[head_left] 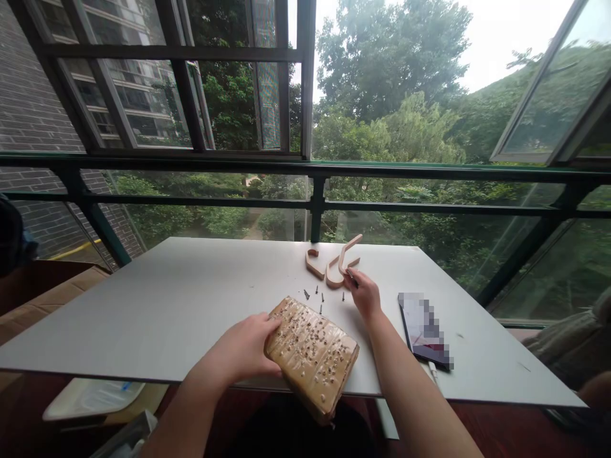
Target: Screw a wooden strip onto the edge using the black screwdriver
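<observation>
My left hand [251, 343] is closed around the left end of a thick block wrapped in brown tape [312, 350]. Its top face is dotted with many small holes, and it is tilted over the table's front edge. My right hand [363, 292] is closed in a pinch beside several curved, light wooden hooks [334, 273]. A small dark bit shows at its fingertips, too small to name, and the fingertips overlap the nearest hook. Several loose screws [323, 297] lie between the block and the hooks.
Everything lies on a white table [191, 318]. A phone [424, 331] with a white cable lies right of my right forearm. Behind the table runs a dark green railing [214, 165] below open windows. At left stand a cardboard box [52, 292] and a pale plastic tray [90, 401].
</observation>
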Demonstrator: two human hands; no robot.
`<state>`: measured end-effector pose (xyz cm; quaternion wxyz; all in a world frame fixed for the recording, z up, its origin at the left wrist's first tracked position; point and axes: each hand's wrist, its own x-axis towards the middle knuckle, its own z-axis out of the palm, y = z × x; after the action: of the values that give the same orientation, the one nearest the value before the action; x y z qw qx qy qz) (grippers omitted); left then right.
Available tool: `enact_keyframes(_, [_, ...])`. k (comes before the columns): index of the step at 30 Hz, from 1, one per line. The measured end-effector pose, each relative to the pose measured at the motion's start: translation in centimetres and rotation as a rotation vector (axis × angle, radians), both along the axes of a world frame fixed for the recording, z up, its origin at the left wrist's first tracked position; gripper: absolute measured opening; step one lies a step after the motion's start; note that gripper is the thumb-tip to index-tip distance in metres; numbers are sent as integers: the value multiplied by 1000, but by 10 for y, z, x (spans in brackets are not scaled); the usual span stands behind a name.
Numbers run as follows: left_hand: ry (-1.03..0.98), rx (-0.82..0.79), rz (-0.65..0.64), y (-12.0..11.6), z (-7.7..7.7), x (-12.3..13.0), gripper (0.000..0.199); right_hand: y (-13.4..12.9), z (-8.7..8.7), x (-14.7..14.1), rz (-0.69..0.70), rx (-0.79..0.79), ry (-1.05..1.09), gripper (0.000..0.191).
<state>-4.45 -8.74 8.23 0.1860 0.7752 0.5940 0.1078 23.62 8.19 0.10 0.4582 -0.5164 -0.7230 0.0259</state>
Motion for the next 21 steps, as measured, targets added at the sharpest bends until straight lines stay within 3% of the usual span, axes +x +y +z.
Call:
enact_keyframes(7, [127, 118, 133, 15, -12, 37, 48, -3, 10, 4, -20, 40, 40, 34])
enact_keyframes(12, [120, 148, 122, 29, -12, 42, 55, -13, 26, 4, 74, 83, 17, 37])
enact_keyframes(17, [-170, 308, 316, 66, -7, 22, 61, -29, 38, -6, 170, 96, -66, 36])
enact_keyframes(19, [-295, 391, 467, 89, -13, 12, 60, -33, 40, -10, 207, 107, -92, 34])
enact_keyframes(21, [-395, 405, 528, 111, -26, 2, 57, -36, 40, -14, 237, 133, -123, 32])
